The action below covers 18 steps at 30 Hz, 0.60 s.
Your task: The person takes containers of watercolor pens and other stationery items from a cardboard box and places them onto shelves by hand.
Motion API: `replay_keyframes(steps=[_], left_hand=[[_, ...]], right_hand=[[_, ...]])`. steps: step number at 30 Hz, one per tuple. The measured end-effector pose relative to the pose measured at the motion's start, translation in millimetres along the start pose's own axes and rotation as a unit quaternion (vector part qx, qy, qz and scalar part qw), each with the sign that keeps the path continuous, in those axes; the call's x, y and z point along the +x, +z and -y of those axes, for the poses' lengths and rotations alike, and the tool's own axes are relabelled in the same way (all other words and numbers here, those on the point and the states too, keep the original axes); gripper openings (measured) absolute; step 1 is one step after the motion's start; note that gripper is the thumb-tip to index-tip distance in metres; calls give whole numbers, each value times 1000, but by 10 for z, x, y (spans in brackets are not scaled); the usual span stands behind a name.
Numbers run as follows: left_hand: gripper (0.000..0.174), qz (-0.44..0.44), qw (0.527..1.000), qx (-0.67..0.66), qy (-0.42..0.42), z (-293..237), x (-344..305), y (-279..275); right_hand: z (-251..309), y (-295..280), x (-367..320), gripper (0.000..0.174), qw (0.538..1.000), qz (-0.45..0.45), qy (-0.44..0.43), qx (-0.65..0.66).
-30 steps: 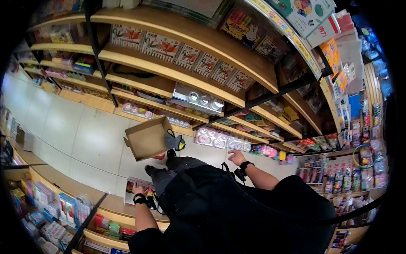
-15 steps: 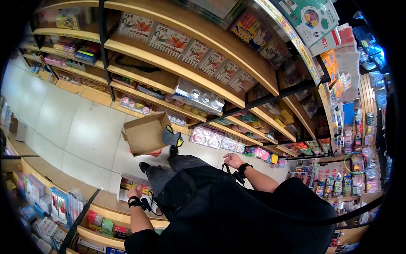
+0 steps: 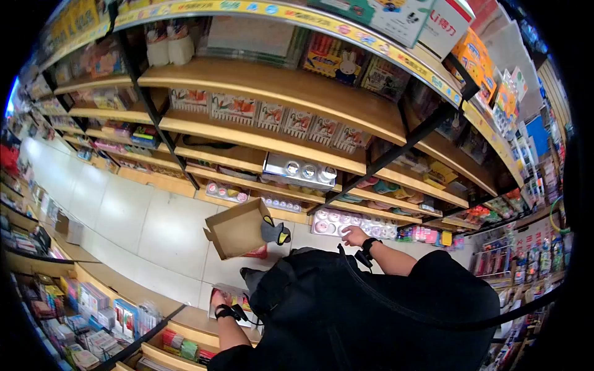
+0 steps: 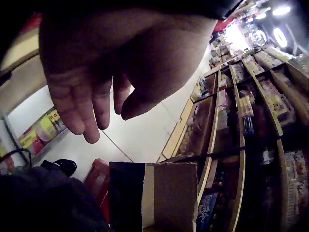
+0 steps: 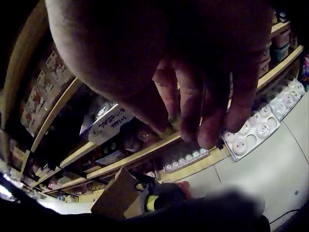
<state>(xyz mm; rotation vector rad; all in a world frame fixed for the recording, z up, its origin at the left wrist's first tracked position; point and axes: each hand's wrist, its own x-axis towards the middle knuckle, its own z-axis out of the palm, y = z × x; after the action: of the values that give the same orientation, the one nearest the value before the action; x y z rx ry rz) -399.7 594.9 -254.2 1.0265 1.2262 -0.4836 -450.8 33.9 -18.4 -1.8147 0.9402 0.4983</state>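
My left hand [image 3: 219,299] hangs low at my side, its fingers loosely bent and holding nothing in the left wrist view. In the head view it overlaps a white box of colourful packets [image 3: 238,300] by the shelf on that side. Near the lower shelves, my right hand [image 3: 354,235] is relaxed, with bare fingers [image 5: 190,104] hanging down. A tray of round pink and white items [image 3: 328,222] lies behind it. On the floor ahead stands an open cardboard box [image 3: 235,232], with a grey, black and yellow glove [image 3: 275,232] over its edge.
Tall wooden shelves [image 3: 266,139] run along the far side, with a silver-fronted carton [image 3: 300,170] on a lower level. Another stocked shelf [image 3: 185,318] borders the near left. Pale tiled floor [image 3: 148,216] lies between them. Something red [image 4: 99,181] sits beside the cardboard box.
The head view has tilted up, bringing more upper shelving in, and the cardboard box and both hands now appear lower and farther right. Both hands stay relaxed; the box and glove keep their places.
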Motion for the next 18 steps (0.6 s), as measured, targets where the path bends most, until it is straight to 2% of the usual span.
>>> replay_keyframes(steps=[1, 3, 5, 7, 9, 11, 12, 13, 14, 16, 17, 18], left_hand=[[17, 44, 999, 13, 28, 72, 56, -43], [17, 0, 996, -37, 79, 189, -344, 217], [37, -36, 999, 22, -22, 216, -665, 348], [48, 0, 999, 9, -33, 470, -385, 271], [48, -13, 999, -32, -18, 581, -712, 393], [50, -11, 999, -27, -18, 745, -768, 369], [51, -23, 999, -25, -20, 839, -771, 339], [52, -37, 999, -24, -24, 912, -858, 355], [51, -80, 997, -7, -13, 889, -1249, 497], [50, -67, 997, -10, -47, 1043, -1155, 342], [50, -70, 996, -23, -52, 1119, -1176, 291], [50, -59, 997, -3, -48, 1169, -1203, 231]], right_hand=[[-45, -94, 107, 38, 1000, 24, 6, 7], [-91, -245, 204, 36, 1000, 12, 7, 21], [-206, -398, 337, 36, 999, 17, 5, 33], [-300, -546, 464, 23, 995, 37, 30, 85], [-186, -675, 471, 18, 989, 32, 73, 124], [-144, -771, 624, 15, 995, 55, -1, 86], [53, -817, 543, 16, 996, 53, -66, 34], [259, -846, 474, 17, 988, 69, -125, 61], [538, -906, 362, 19, 976, 99, -187, 46], [1015, -936, 211, 21, 939, 123, -305, 101], [1417, -993, -107, 25, 936, 94, -326, 94], [1647, -1053, -148, 30, 917, 102, -382, 51]])
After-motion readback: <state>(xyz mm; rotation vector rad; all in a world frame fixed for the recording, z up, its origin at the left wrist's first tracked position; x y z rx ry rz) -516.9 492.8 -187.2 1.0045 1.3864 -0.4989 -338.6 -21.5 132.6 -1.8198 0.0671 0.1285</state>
